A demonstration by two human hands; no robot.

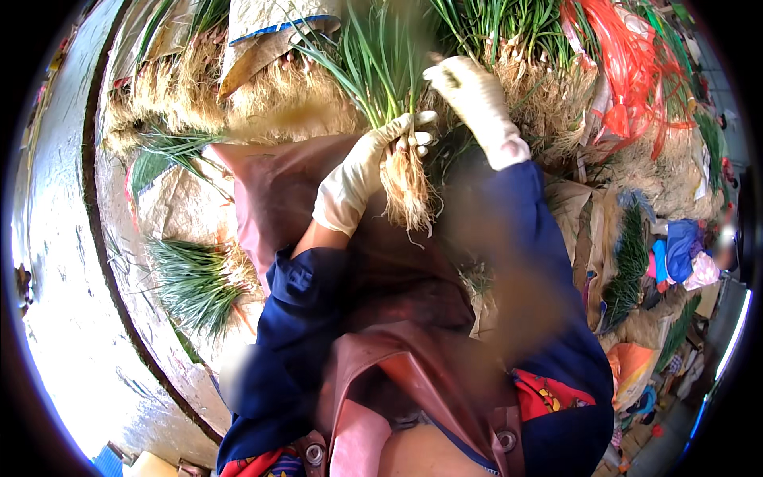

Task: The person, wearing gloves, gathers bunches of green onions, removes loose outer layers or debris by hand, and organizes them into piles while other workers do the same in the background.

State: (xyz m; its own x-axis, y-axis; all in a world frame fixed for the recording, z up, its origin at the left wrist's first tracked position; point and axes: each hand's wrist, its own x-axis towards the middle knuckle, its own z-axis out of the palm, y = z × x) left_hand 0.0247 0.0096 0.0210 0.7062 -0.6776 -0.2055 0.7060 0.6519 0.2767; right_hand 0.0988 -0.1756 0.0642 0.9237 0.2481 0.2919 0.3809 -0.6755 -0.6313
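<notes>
My left hand, in a whitish glove, is closed around a bunch of spring onions. Their green leaves point away from me, and the pale, tangled roots hang below my fingers. My right hand, gloved the same way, is to the right of the bunch, beside the far heap of spring onions. Its fingers reach left and look parted, with nothing seen in them. Part of the right sleeve is blurred by smudges on the picture.
More rooted bunches lie along the far side, partly under a sack. Red plastic strips drape over the heap at right. A smaller bunch rests on sacking at left. My brown apron spreads over my lap.
</notes>
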